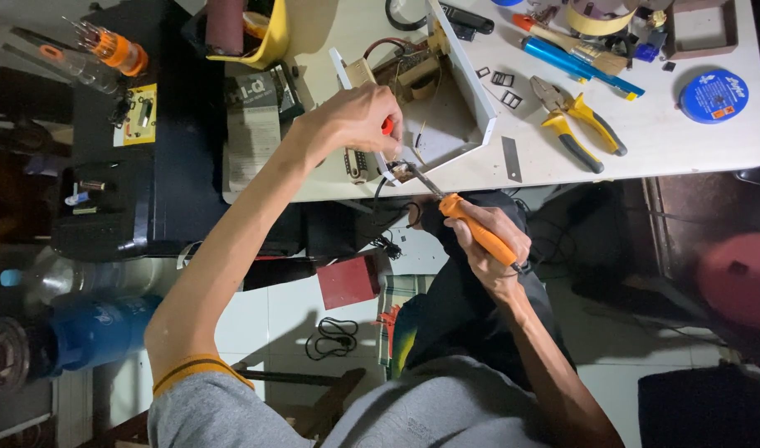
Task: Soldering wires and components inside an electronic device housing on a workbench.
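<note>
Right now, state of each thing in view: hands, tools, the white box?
Right hand: gripping the orange soldering iron, tip at the box edge.
Left hand: pinching something red, resting on the white box.
White box: open, wiring exposed.
Yellow pliers: lying on the table, untouched.
Blue round tin: lid on.

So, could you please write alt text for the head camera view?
A person's right hand holds an orange-handled soldering iron to a white open device at the table edge, steadied by the left hand. Yellow pliers lie nearby.
</note>
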